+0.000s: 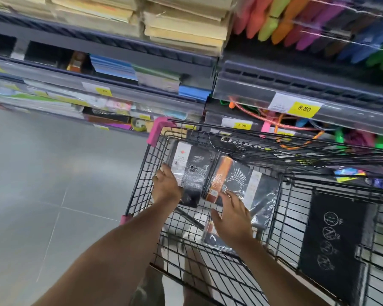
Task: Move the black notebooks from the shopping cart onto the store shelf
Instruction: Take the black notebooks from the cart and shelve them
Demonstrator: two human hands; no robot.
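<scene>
- The left hand (166, 184), mid-frame, has its grip clenched round the left edge of a black shrink-wrapped notebook with a white band (191, 173).
- That notebook lies inside the black wire shopping cart (139, 191), against its left wall.
- Just right of it lies a black shrink-wrapped notebook with an orange band (221, 180).
- The right hand (232, 217) spreads its fingers over that notebook's lower end; its grip seems loose, but I cannot tell.
- The grey store shelf (318, 89) spans the upper frame.

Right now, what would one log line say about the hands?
left hand: on white-band notebook | right hand: open over orange-band notebook | both in cart
</scene>
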